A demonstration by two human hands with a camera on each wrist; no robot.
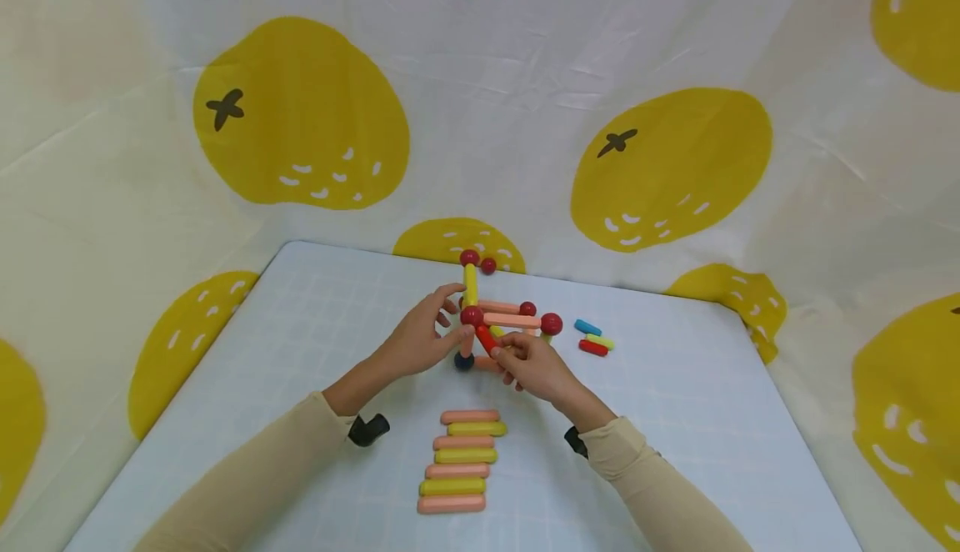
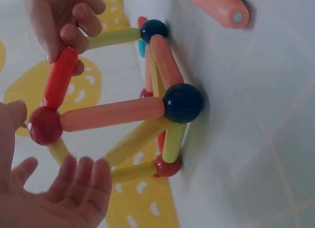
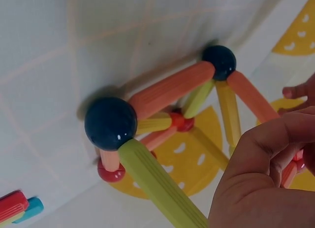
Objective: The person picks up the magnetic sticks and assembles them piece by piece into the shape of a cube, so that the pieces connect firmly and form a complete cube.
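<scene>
A frame of coloured rods and balls stands on the table. My right hand (image 1: pixel 536 364) pinches a short red rod (image 2: pixel 61 78) between thumb and fingers. One end of that rod meets a red ball (image 2: pixel 45 126) at an upper corner. My left hand (image 1: pixel 420 335) is beside this ball, fingers apart and thumb close to it. A pink rod (image 2: pixel 113 114) runs from the ball down to a dark blue ball (image 2: pixel 183 103) at the base. Another dark blue ball (image 3: pixel 110 123) carries a yellow-green rod (image 3: pixel 162 183). In the right wrist view, my right hand hides most of the red rod.
Several pink and yellow rods (image 1: pixel 461 456) lie in a row before the frame. Short blue, green and red rods (image 1: pixel 593 348) lie to its right. A loose-looking red ball (image 1: pixel 488 266) is at the back, near the fruit-patterned cloth (image 1: pixel 480 118).
</scene>
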